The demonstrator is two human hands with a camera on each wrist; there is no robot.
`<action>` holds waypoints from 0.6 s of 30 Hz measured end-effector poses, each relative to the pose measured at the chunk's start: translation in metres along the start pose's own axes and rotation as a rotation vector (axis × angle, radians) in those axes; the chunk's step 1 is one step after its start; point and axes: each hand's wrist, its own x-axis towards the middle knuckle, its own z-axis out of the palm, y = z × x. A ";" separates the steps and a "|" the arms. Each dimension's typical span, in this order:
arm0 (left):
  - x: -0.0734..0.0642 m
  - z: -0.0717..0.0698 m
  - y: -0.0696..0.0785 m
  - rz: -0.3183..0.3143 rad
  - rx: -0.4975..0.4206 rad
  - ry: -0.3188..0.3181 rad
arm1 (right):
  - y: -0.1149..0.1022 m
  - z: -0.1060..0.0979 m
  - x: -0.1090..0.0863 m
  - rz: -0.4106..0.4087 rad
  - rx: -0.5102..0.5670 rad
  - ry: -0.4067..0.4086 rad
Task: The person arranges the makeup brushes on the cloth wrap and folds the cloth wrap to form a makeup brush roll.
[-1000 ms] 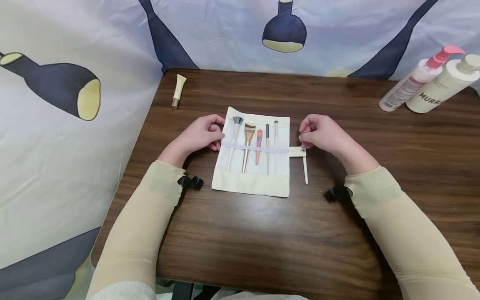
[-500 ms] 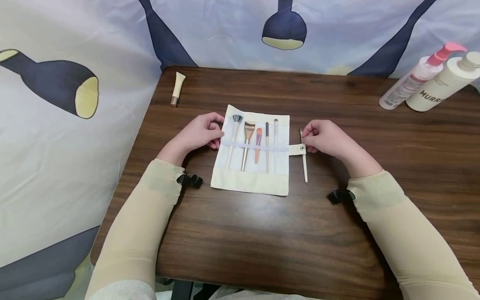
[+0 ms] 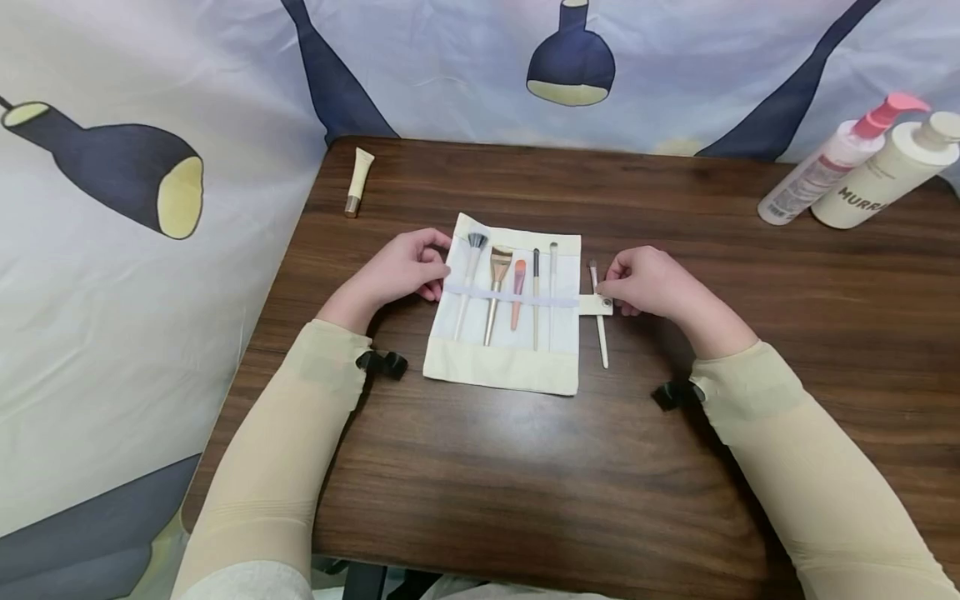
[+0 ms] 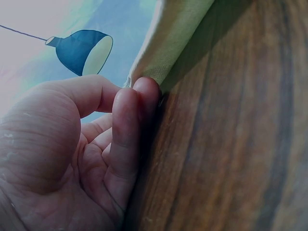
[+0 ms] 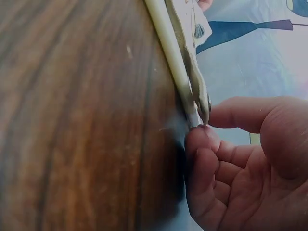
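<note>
A cream fabric brush roll (image 3: 517,368) lies unfolded on the table, with several makeup brushes tucked under its elastic band. My left hand (image 3: 401,267) pinches the roll's left edge (image 4: 163,45) between thumb and fingers. On the other side a short strap (image 3: 590,305) with a metal snap sticks out to the right. My right hand (image 3: 647,282) pinches the strap's end, thumb by the snap and fingertips beneath in the right wrist view. One slim loose brush (image 3: 602,346) lies crosswise under the strap, its handle toward me; it runs beside the strap (image 5: 192,67) in the right wrist view.
A small cream tube (image 3: 358,183) lies at the back left of the wooden table (image 3: 480,475). Two pump bottles, one with a pink top (image 3: 821,171) and one cream (image 3: 873,185), stand at the back right. A printed curtain (image 3: 450,75) hangs behind.
The loose brush has shifted left under the strap, its bristles now showing beyond it. My right hand has let go of the brush and come down onto the strap's end. My left hand stays put.
</note>
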 end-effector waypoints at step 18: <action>-0.001 0.001 0.004 -0.001 0.008 0.001 | -0.008 0.003 0.006 0.046 -0.165 0.004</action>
